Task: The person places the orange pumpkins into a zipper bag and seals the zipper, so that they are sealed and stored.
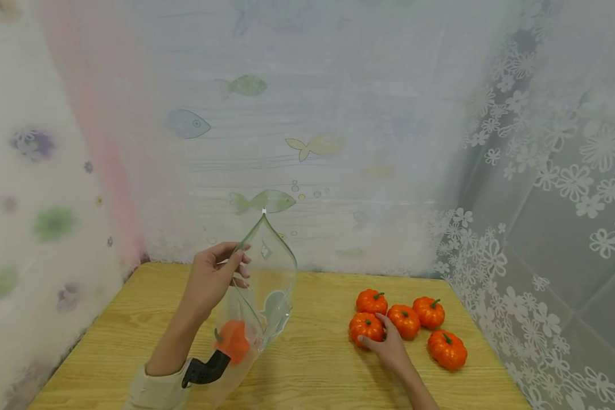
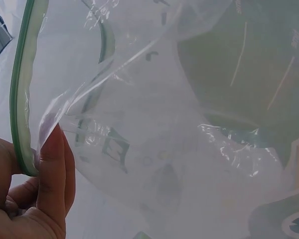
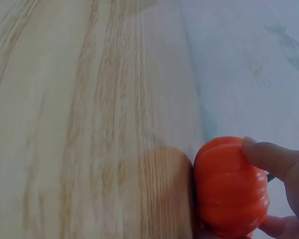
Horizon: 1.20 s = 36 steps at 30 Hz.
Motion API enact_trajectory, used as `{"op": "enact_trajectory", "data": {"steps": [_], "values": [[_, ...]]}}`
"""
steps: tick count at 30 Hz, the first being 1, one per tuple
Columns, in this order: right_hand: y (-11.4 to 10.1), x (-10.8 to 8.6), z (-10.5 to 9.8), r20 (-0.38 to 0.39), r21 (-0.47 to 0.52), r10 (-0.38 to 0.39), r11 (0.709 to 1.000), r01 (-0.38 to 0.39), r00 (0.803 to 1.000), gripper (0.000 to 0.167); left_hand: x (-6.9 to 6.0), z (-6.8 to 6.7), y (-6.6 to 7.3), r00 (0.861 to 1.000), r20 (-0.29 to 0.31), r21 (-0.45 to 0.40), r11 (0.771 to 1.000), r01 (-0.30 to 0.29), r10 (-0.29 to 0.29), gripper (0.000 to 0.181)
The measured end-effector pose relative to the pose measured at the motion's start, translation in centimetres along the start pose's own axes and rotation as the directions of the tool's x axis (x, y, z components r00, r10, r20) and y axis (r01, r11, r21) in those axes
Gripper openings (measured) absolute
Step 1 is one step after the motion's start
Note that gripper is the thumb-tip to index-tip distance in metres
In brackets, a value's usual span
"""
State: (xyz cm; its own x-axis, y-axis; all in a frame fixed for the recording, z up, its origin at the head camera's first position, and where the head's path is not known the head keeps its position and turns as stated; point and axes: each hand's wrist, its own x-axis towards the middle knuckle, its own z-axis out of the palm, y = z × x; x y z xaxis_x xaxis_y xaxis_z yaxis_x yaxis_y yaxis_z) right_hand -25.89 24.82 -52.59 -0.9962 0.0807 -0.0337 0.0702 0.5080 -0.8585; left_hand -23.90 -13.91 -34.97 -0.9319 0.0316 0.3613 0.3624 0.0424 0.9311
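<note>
A: Where's the pumpkin (image 1: 366, 330) under the right hand (image 1: 391, 348)?

B: On the tabletop (image 1: 318, 364), right of its middle, with four more pumpkins (image 1: 404, 322) behind it and toward the right edge.

A: And the fingers?

B: The right hand's grip its sides. The left hand's (image 1: 215, 273) pinch the rim of a clear zip bag (image 1: 275, 310) over the tabletop's left part; another pumpkin (image 1: 233, 341) shows through the film.

A: How will they handle?

B: Pumpkin: probably light, stiff, slightly slippery; best held by its ribbed sides. Bag: limp, so pinch near the zip.
</note>
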Motion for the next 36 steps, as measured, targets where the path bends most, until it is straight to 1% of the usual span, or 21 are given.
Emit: {"op": "enact_trajectory", "data": {"steps": [7,10,13,17,20,23,27,33,36], "values": [[-0.2,0.1,0.0,-0.017,0.027,-0.009,1.0,0.01,1.0,0.084,0.1,-0.4,-0.8,0.999,0.019,-0.04,0.998,0.05,-0.05,0.029],[-0.2,0.0,0.0,-0.035,0.043,-0.024,0.999,0.026,0.999,0.084,0.0,-0.5,-1.1,0.998,0.021,-0.047,0.997,0.061,-0.06,0.029],[-0.2,0.0,0.2,-0.072,0.089,-0.036,0.995,0.042,0.997,0.084,-0.1,-0.6,-1.2,0.998,0.018,-0.054,0.997,0.064,-0.063,0.029],[-0.2,0.1,0.6,-0.121,0.174,-0.037,0.983,0.058,0.992,0.083,-0.2,-0.6,-1.2,0.998,0.012,-0.059,0.996,0.067,-0.066,0.028],[-0.1,0.1,0.8,-0.134,0.221,-0.032,0.973,0.062,0.99,0.083,-0.3,-0.6,-1.2,0.998,0.008,-0.064,0.996,0.07,-0.069,0.028],[-0.2,0.0,1.0,-0.13,0.256,-0.026,0.965,0.059,0.991,0.082,-0.4,-0.6,-1.3,0.997,0.004,-0.063,0.995,0.073,-0.073,0.028],[-0.3,-0.3,1.2,-0.145,0.275,-0.038,0.958,0.078,0.989,0.081,-0.6,-0.5,-1.5,0.997,-0.002,-0.066,0.995,0.079,-0.079,0.028],[-0.3,-0.4,1.5,-0.207,0.272,-0.075,0.953,0.131,0.975,0.08,-0.6,-0.4,-1.6,0.996,-0.004,-0.083,0.993,0.083,-0.084,0.029],[-0.2,-0.5,1.7,-0.217,0.277,-0.098,0.948,0.158,0.971,0.077,-0.8,-0.4,-1.6,0.997,-0.006,-0.088,0.993,0.079,-0.08,0.029]]}}
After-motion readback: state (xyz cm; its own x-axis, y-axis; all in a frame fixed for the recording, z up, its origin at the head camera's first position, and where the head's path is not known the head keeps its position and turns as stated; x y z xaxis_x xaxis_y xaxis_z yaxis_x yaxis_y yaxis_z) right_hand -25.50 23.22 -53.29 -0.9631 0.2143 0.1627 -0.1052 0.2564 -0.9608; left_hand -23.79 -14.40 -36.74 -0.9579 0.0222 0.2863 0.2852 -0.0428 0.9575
